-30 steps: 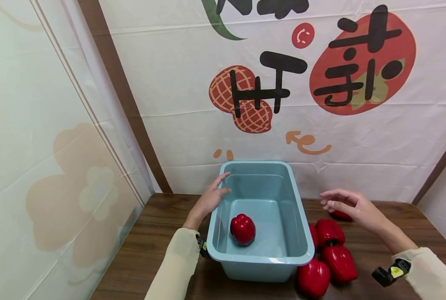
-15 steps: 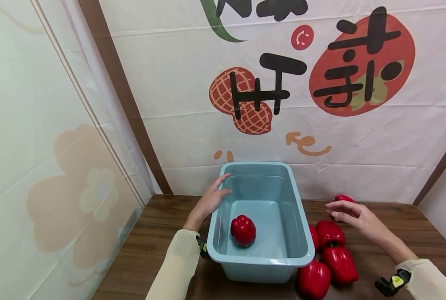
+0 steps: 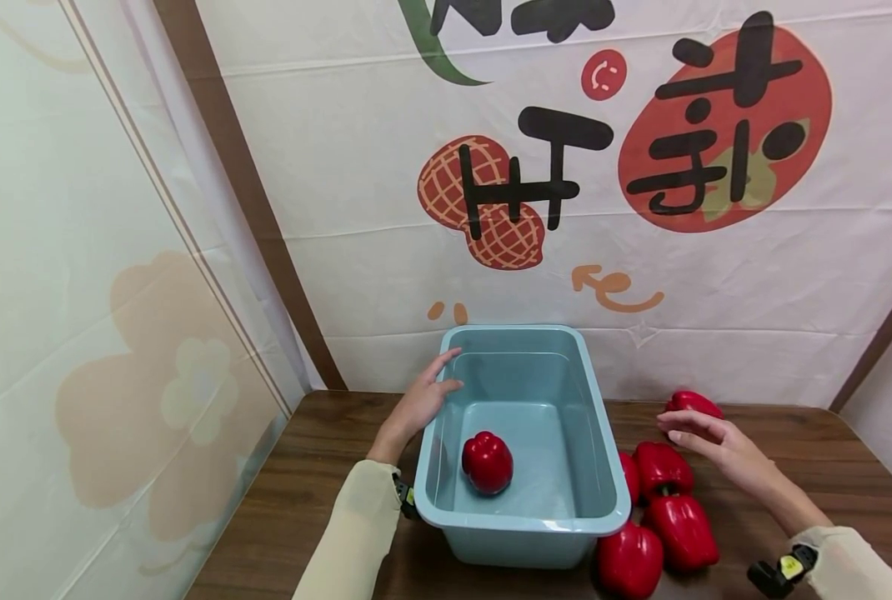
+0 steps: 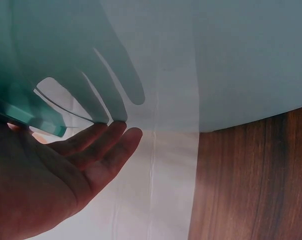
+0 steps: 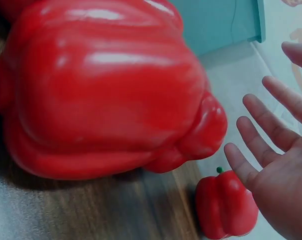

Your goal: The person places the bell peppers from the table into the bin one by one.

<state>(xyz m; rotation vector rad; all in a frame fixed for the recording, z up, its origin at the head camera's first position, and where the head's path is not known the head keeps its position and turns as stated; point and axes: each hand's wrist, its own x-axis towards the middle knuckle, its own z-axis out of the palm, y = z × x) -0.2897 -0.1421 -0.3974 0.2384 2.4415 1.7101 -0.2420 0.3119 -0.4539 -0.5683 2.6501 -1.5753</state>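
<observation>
A light blue plastic bin [image 3: 603, 442] stands on the table with one red bell pepper [image 3: 487, 462] inside, toward its near left. My left hand [image 3: 419, 400] grips the bin's left rim, with thumb and index finger over the edge. In the left wrist view, the other fingers [image 4: 113, 155] touch the outer wall. My right hand [image 3: 724, 446] is in the air, fingers loosely bent and holding nothing. It is nearest to a red bell pepper [image 3: 694, 403] at the back, which it partly overlaps; in the right wrist view this green-stemmed pepper [image 5: 226, 205] lies beside the fingers.
Several red bell peppers [image 3: 680, 532] lie close together along the bin's right side, between it and my right forearm. One is partly hidden by the bin. Brown wood tabletop [image 3: 784, 429] extends right. A printed white cloth [image 3: 371, 250] hangs behind the table.
My right hand has drifted right and slightly nearer, uncovering more of the back pepper. The left hand stays at the rim, and the bin has not visibly moved.
</observation>
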